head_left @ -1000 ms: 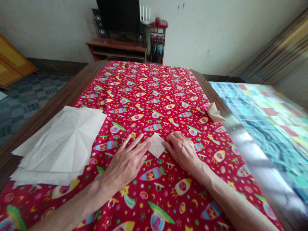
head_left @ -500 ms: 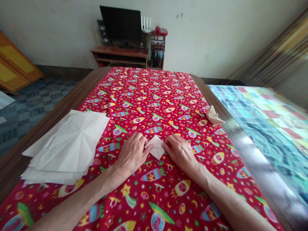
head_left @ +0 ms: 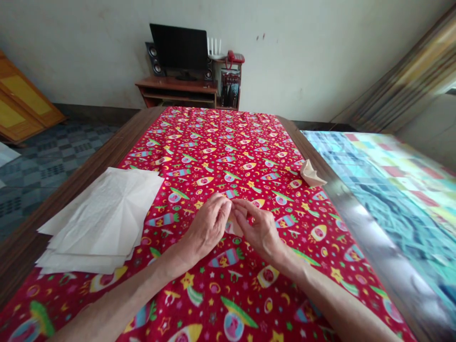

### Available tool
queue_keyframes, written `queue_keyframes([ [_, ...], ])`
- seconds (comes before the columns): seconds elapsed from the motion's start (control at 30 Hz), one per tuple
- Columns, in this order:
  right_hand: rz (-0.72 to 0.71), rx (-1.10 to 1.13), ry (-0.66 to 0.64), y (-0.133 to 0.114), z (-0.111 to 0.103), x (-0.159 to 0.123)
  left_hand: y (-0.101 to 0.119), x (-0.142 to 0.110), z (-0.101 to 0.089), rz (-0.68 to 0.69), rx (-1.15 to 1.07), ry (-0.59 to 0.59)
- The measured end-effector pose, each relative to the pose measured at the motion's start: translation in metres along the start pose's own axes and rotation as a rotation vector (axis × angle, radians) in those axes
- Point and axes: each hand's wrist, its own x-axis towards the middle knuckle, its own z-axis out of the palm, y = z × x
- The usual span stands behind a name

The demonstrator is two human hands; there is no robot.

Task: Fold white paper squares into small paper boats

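Two bare hands meet at the middle of the table on my feed, both bent over one small folded paper (head_left: 234, 227). It sits on the near half of the red cloth (head_left: 199, 313), between the hands and partly covered by them; only its pale lower part shows to me, and I cannot tell whether it touches the cloth. I see the left hand (head_left: 210, 221) curled, its thumb and fingers closed together on the paper's far end. The right hand (head_left: 260, 230) comes in from the other side, thumb and forefinger pinching the paper there, the knuckles arched. The fingertips of both come close together, and I cannot make out the fold beneath them.

To the left of the left hand, well apart from it, I have a loose stack of creased sheets (head_left: 103, 218), their edges uneven, the top one marked with crease lines. On the right, at the cloth's edge, stands a folded paper shape (head_left: 311, 175) with pointed corners. The cloth bears rockets and stars, and brown table (head_left: 123, 142) shows along its left side.

Far off, against the wall, I get a dark monitor (head_left: 181, 51) on a desk (head_left: 178, 88), with a red telephone (head_left: 235, 58) to its right. A yellow cabinet (head_left: 26, 102) stands at far left.
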Motion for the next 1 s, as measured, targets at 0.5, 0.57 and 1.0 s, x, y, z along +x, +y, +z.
queue_keyframes([
  [0.5, 0.213, 0.031, -0.045, 0.026, 0.002, 0.004, -0.029, -0.012, 0.002, -0.064, 0.052, -0.078],
  [0.57, 0.053, -0.220, -0.064, 0.028, -0.001, 0.002, -0.034, -0.013, 0.003, -0.001, 0.230, -0.078],
  [1.0, -0.288, -0.365, -0.169, 0.041, -0.008, -0.001, -0.034, -0.031, -0.014, 0.313, 0.437, -0.232],
])
